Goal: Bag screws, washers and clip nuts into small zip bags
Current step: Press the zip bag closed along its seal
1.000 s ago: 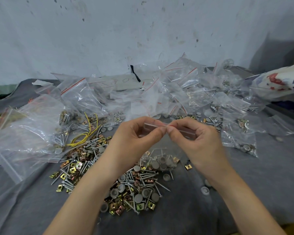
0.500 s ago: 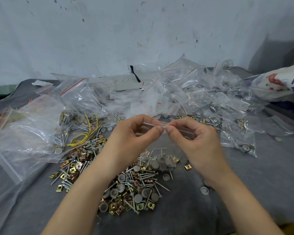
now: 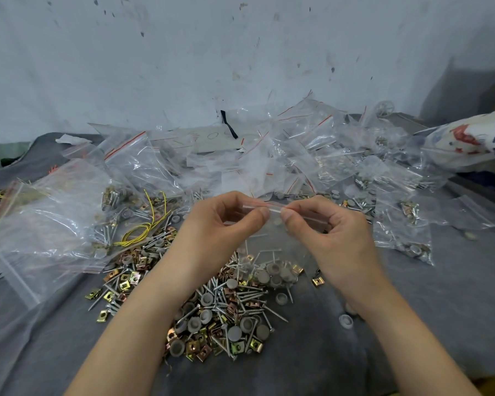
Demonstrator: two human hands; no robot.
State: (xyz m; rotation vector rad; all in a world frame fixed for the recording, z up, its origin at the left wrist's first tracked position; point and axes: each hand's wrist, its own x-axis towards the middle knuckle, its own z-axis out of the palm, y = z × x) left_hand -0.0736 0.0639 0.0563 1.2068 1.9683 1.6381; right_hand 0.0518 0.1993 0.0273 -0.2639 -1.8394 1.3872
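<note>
left hand (image 3: 220,224): curled, thumb and forefinger pinch top strip of small zip bag (image 3: 270,241) | right hand (image 3: 326,232): curled, pinches same strip | bag: held above hardware pile (image 3: 226,310) | filled bags (image 3: 297,155): heaped behind pile

— Take the loose pile (image 3: 226,304) of screws, washers and clip nuts as the dial's centre. Where is the tabletop (image 3: 446,310) bare?
— At three and four o'clock it's grey cloth, with only a few stray washers (image 3: 345,321) near the pile. Eight o'clock is bare too.
— And farther back?
— Blocked. A heap of zip bags (image 3: 312,155) spans eleven to two, reaching the wall (image 3: 240,52). A large bag (image 3: 46,215) lies at ten, a printed sack (image 3: 475,141) at two.
</note>
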